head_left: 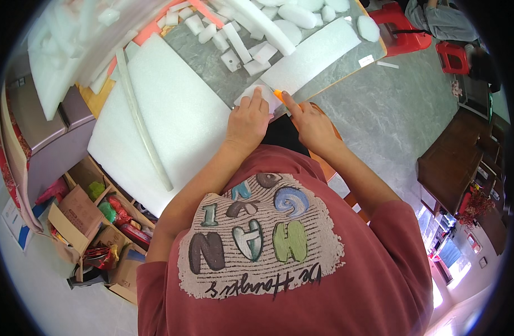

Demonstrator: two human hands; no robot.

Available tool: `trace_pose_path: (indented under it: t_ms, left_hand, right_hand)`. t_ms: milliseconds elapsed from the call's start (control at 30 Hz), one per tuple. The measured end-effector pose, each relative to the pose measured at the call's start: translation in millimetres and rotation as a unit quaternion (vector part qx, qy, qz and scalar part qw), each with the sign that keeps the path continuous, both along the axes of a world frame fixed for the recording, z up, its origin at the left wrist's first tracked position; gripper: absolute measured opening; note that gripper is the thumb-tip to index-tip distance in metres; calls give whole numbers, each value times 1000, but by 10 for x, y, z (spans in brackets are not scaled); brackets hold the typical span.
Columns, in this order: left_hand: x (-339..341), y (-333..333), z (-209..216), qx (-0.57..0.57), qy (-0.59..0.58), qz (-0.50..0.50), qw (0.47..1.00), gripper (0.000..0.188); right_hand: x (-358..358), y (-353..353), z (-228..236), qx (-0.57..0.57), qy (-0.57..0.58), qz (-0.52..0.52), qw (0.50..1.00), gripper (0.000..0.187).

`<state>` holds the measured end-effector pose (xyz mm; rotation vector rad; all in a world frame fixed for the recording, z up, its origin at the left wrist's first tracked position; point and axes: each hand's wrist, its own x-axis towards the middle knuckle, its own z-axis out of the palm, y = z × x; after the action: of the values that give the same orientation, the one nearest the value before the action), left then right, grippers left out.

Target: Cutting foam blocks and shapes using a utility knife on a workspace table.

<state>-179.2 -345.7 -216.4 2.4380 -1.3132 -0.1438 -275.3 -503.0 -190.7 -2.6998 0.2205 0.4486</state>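
Near the table's front edge, my left hand [249, 119] presses its fingers down on a small white foam piece [247, 93]. My right hand [314, 127] is closed round an orange utility knife [278, 96], its index finger stretched along the top. The knife's front end is beside the foam piece; I cannot make out its blade. Just beyond lies a long white foam strip [318, 56]. To the left of my left hand, a large white foam sheet [173, 106] carries a long narrow foam rod [138, 120].
Several cut foam blocks and rounded pieces [297, 17] crowd the far side of the grey table [203, 67]. More foam stands at the far left. Cardboard boxes [80, 215] sit on the floor at left. Red stools [453, 57] and another person [444, 21] are at far right.
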Motion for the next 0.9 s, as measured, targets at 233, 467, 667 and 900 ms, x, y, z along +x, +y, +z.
trace_pose_path:
  t_ms: [233,467,667,900]
  left_hand:
    - [-9,-9,10,6,-18,0,1000,33]
    - [-27,-39,-21,20,-25,7,999,35]
    - [-34,-61,-45,28,-43,13,999,35]
    - [-49,-80,-75,35,-57,15,998,31]
  right_hand:
    - [126,-62,63,4,32,38,999,77]
    - [241,-96,117,27,67,48,996,81]
    - [302,-85,160,49,55,68,995,72]
    - [309,25,229,31,93,35,995,74]
